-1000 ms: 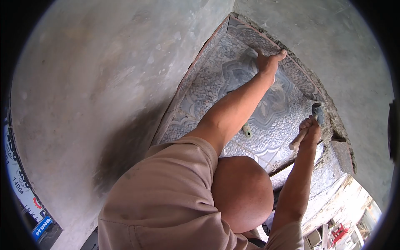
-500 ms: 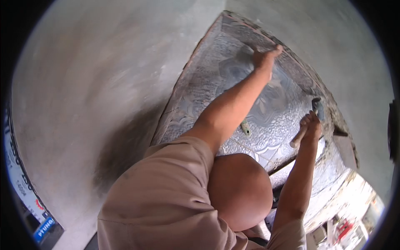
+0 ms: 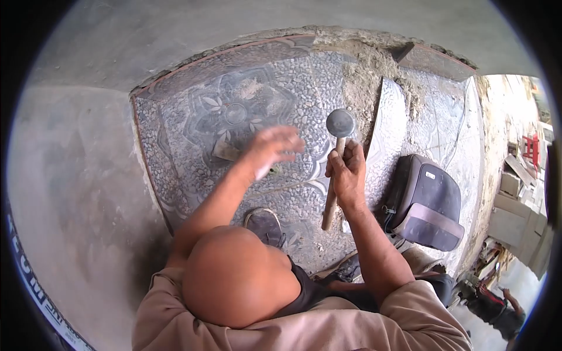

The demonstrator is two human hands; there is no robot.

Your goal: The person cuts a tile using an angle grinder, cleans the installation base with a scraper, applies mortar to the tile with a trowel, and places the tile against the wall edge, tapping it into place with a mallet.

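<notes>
My right hand (image 3: 348,175) is wrapped around the wooden handle of a rubber mallet (image 3: 341,124). The mallet's dark round head points away from me, above the patterned tile floor (image 3: 193,131). My left hand (image 3: 272,149) is slightly smeared by motion, its fingers apart and nothing visible in them. It hovers above the floor, close to a flat-bladed scraper (image 3: 226,151) whose greenish handle is partly hidden under the hand. Along the wall's foot runs a row of skirting tiles (image 3: 234,61), broken by a stretch of rough exposed mortar (image 3: 366,73).
A dark bag (image 3: 430,202) stands on the floor to my right. Near the mortar lies a pale tile strip (image 3: 389,117). A shoe (image 3: 263,225) is close below my left hand. Farther right are a red stool (image 3: 531,149), stacked boards (image 3: 518,216) and another person (image 3: 494,310).
The view has swung to the right along the wall. My left hand has come off the skirting tiles, back toward me. My right hand still holds the mallet, now away from the wall.
</notes>
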